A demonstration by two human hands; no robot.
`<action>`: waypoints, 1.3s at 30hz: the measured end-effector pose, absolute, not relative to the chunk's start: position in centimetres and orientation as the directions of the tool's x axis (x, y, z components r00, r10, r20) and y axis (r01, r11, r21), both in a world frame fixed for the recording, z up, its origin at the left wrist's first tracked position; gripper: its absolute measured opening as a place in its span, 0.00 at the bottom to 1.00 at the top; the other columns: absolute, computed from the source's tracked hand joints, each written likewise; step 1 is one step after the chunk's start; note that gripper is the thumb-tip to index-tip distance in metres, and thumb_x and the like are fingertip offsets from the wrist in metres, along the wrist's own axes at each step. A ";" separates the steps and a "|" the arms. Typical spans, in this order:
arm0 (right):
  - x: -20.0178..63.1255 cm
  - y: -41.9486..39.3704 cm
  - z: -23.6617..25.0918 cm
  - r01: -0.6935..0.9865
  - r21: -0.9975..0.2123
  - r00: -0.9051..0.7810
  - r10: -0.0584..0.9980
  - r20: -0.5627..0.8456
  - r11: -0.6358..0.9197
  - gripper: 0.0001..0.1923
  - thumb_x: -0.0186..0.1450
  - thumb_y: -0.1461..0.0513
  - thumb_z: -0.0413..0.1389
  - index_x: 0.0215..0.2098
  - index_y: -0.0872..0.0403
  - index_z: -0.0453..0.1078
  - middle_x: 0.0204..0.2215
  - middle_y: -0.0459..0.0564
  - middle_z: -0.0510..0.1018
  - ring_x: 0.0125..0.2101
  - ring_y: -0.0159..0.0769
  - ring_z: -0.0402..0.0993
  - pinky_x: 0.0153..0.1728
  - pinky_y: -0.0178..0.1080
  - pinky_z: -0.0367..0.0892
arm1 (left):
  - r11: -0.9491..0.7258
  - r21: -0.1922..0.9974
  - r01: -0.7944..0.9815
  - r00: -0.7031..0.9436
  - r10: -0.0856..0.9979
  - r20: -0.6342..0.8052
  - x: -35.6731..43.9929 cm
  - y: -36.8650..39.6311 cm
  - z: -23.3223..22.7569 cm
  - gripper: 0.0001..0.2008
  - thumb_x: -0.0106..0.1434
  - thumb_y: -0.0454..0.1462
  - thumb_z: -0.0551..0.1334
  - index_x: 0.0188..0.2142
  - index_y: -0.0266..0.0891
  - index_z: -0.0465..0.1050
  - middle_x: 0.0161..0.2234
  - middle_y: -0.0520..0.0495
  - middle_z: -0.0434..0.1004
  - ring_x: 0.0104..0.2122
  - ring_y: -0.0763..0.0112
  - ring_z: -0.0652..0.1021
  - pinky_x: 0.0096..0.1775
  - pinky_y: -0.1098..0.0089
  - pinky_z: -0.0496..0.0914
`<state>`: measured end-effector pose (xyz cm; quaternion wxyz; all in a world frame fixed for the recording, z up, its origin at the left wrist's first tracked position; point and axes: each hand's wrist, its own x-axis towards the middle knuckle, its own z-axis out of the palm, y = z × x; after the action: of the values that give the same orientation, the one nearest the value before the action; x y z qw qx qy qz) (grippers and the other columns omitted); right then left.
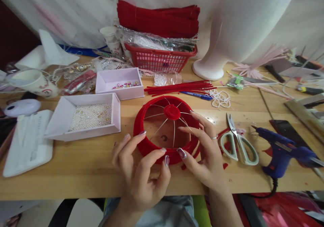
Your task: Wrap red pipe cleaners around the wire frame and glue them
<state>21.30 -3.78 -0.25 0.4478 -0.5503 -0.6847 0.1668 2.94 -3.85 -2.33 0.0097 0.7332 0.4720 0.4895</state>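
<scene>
A red fuzzy ring (140, 122) lies on the table in front of me, with thin pale wires running like spokes to a round red disc (172, 112) near its far side. My left hand (140, 169) is at the ring's near left, fingers apart, with fingertips touching or just over its rim. My right hand (206, 151) spans the ring's right side. Its thumb is on the near rim, one finger reaches over the wires inside, and another lies by the far right edge. Small red scraps (225, 166) lie beside this hand.
Right of the ring lie scissors (234, 136) and a blue glue gun (275, 149). Boxes of pearl beads (91, 117) and gems (126, 84) stand left. Behind are red stems (179, 87), a blue pen (197, 95), a red basket (162, 60) and a white mannequin head (235, 24).
</scene>
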 end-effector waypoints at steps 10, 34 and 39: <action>21.0 -4.3 -0.6 0.607 -0.732 0.014 0.916 0.401 0.311 0.17 0.69 0.57 0.57 0.55 0.45 0.68 0.70 0.50 0.56 0.71 0.56 0.48 0.67 0.59 0.54 | -0.563 0.447 0.695 0.116 0.701 0.703 3.0 -3.7 -2.3 0.14 0.62 0.31 0.66 0.47 0.43 0.73 0.63 0.39 0.59 0.61 0.50 0.64 0.63 0.47 0.58; 20.7 -4.7 -1.2 0.605 -0.740 -0.032 0.938 0.345 0.293 0.22 0.72 0.53 0.54 0.63 0.44 0.59 0.74 0.50 0.46 0.72 0.51 0.43 0.70 0.59 0.42 | -0.548 0.442 0.710 0.093 0.696 0.712 3.2 -3.8 -2.4 0.15 0.63 0.32 0.65 0.49 0.42 0.74 0.63 0.38 0.58 0.62 0.50 0.63 0.63 0.47 0.57; 20.6 -4.7 -1.3 0.612 -0.733 -0.022 0.933 0.358 0.296 0.22 0.72 0.53 0.53 0.62 0.45 0.60 0.74 0.51 0.46 0.73 0.54 0.39 0.69 0.63 0.42 | -0.543 0.459 0.703 0.075 0.698 0.712 3.3 -3.8 -2.3 0.14 0.61 0.33 0.66 0.47 0.41 0.74 0.62 0.36 0.59 0.61 0.48 0.64 0.63 0.46 0.57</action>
<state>20.62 -4.67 -1.30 0.4171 -0.5611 -0.6886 0.1925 3.26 -3.78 -2.35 -0.0026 0.7331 0.4780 0.4838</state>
